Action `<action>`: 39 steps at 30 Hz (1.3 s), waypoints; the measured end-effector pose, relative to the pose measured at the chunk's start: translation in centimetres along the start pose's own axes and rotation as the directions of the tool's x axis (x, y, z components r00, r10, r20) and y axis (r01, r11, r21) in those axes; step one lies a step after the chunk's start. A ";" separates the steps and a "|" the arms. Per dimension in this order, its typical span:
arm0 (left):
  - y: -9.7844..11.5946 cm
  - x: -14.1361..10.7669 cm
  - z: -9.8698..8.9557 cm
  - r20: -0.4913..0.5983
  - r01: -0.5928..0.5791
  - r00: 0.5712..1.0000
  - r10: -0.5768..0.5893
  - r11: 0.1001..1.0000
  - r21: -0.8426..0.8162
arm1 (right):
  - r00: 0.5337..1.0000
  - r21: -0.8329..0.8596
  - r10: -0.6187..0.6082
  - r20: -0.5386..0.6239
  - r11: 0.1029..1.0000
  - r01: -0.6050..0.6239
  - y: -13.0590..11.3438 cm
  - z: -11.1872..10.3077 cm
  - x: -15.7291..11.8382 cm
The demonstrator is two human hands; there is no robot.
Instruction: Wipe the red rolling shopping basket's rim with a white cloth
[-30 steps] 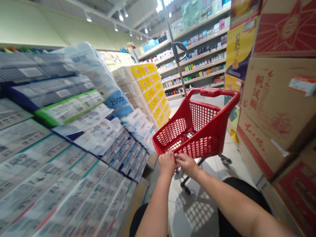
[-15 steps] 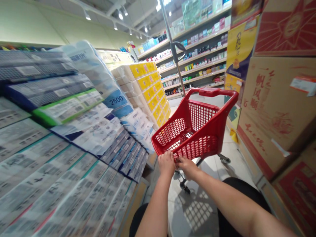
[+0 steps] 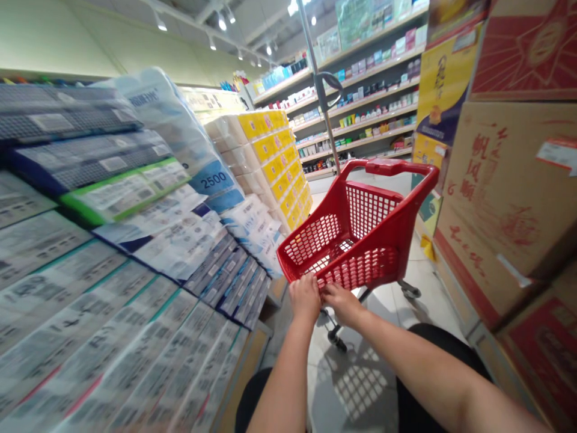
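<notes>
A red plastic shopping cart point(image 3: 383, 261) with lattice walls stands in front of me on its wheels. Nothing shows inside its basket. My left hand point(image 3: 305, 297) is closed over the near edge of the basket, at its narrow end. Just to the right, my right hand point(image 3: 342, 304) grips the lower part of the same end, its fingers curled in and partly hidden. The cart's handle point(image 3: 381, 167) is on the far side, away from both hands.
Stacked paper packs point(image 3: 135, 325) line the left side, with yellow-and-white packs point(image 3: 274, 156) beyond. Cardboard cartons point(image 3: 514, 198) wall in the right. A metal pole point(image 3: 325, 114) rises behind the cart, before stocked shelves point(image 3: 369, 90). Tiled floor point(image 3: 356, 385) lies underneath.
The view has shifted very slightly, so the shelves and cartons sit a little differently in the picture. Both hands keep their hold on the cart.
</notes>
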State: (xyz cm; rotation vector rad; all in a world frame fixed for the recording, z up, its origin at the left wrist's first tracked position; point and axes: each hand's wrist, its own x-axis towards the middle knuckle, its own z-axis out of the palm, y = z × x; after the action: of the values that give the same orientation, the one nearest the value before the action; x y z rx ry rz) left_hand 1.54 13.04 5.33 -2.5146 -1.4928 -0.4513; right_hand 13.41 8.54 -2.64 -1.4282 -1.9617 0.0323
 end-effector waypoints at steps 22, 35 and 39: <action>0.2 -0.4 -0.4 -0.016 0.013 1.000 -0.013 1.000 0.004 | 0.987 -0.100 0.003 -0.161 0.995 -0.019 -0.1 -1.1 0.0; 0.0 -0.3 -0.4 0.014 0.017 1.000 -0.017 1.000 0.003 | 0.969 -0.017 0.097 -0.225 0.994 -0.104 0.2 -2.5 0.3; 0.0 -0.4 -0.4 0.009 0.022 1.000 -0.022 1.000 -0.016 | 0.968 -0.021 0.123 -0.219 0.991 -0.130 0.4 -2.7 0.2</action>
State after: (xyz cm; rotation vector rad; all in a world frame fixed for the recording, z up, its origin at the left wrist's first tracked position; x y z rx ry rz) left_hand 1.32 12.57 5.59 -2.5173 -1.5277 -0.4585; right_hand 15.13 7.90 -0.65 -1.5108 -1.6994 -0.0972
